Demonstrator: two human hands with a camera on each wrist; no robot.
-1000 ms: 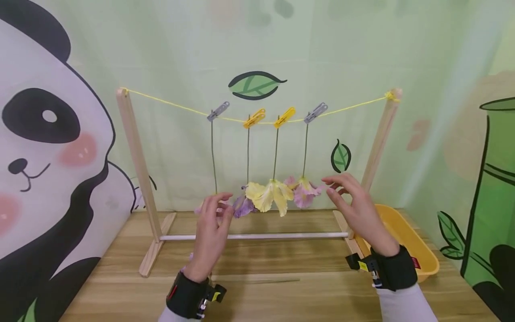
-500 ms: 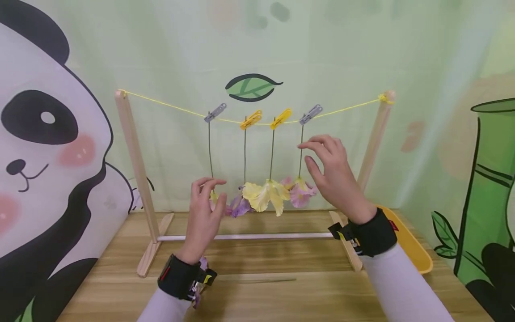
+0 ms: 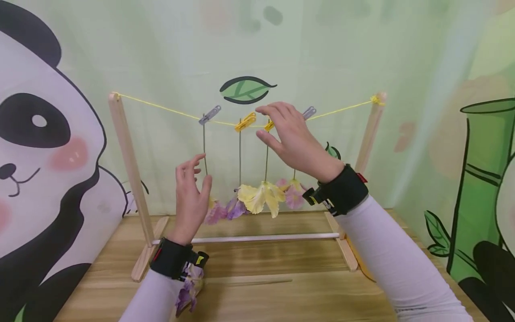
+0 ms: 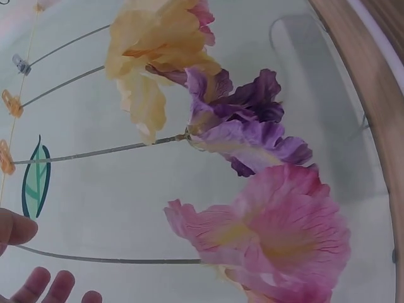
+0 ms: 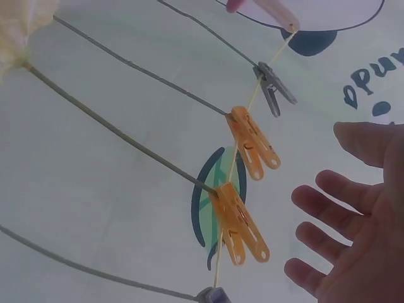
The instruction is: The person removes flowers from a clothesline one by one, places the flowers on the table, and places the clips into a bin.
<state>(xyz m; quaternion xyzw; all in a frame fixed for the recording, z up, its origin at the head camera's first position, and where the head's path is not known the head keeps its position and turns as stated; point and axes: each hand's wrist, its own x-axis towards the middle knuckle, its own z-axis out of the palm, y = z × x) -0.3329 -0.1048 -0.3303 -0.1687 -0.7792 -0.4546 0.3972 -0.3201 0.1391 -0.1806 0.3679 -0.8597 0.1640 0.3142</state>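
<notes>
Several artificial flowers hang upside down by their stems from clothespins on a yellow string (image 3: 161, 107). Pink (image 4: 284, 233), purple (image 4: 246, 120) and yellow (image 3: 263, 197) blooms show from the left, with another pink bloom (image 3: 294, 197) at the right. My left hand (image 3: 189, 197) is raised beside the leftmost stem (image 3: 204, 147), below a grey clothespin (image 3: 209, 115), fingers loosely bent and holding nothing. My right hand (image 3: 289, 138) is up at the string, overlapping a yellow clothespin (image 5: 241, 224). Its thumb and fingers are apart with nothing between them, near the orange clothespin (image 3: 245, 122).
The string spans two wooden posts, left (image 3: 130, 170) and right (image 3: 372, 129), joined low down by a white rod (image 3: 265, 238). On the table lie a purple flower (image 3: 191, 288) by my left wrist and a thin stem (image 3: 257, 282). A yellow tray (image 3: 360, 259) is mostly behind my right arm.
My right hand has risen and moved left from beside the right pink flower to the clothespins. My left hand has risen from the left bloom to beside its stem.
</notes>
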